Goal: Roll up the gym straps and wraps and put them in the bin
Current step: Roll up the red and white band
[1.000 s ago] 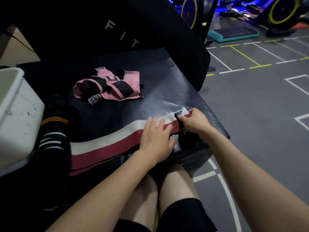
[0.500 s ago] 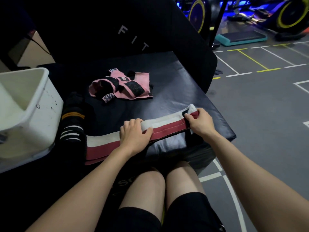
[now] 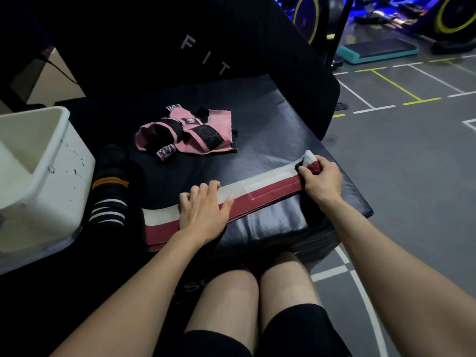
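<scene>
— While the wrap (image 3: pixel 268 188) lies stretched across the near edge of the pad (image 3: pixel 270 124), where are the hands?

— One at each part of it. The left hand (image 3: pixel 203 210) lies flat on the wrap near its middle, fingers straight and spread a little, pressing it to the pad. The right hand (image 3: pixel 322 179) is at the far right end, fingers and thumb curled round the tip, which is folded over into the first small turn of a roll.

— What does the wrap look like?

— A long band, white along the far side and dark red along the near side, with a stitched rectangle between the two hands. Its left end runs toward a dark roll (image 3: pixel 109 197) and looks doubled there, one layer over another.

— That dark roll?

— Black, with an orange stripe near the top and white stripes lower down. It lies on the pad just beside the bin (image 3: pixel 64 176); whether they touch I cannot tell.

— And the bin?

— White plastic, at the left edge of the pad, its inside mostly out of sight from this angle.

— Anything else to be rolled?

— Pink straps (image 3: pixel 190 135) with black patches lie in a loose heap farther back on the pad, well apart from both hands.

— The person?

— Seated at the pad, bare knees just below its front edge, black shorts. Grey floor (image 3: pixel 412 176) with painted lines spreads to the right.
</scene>
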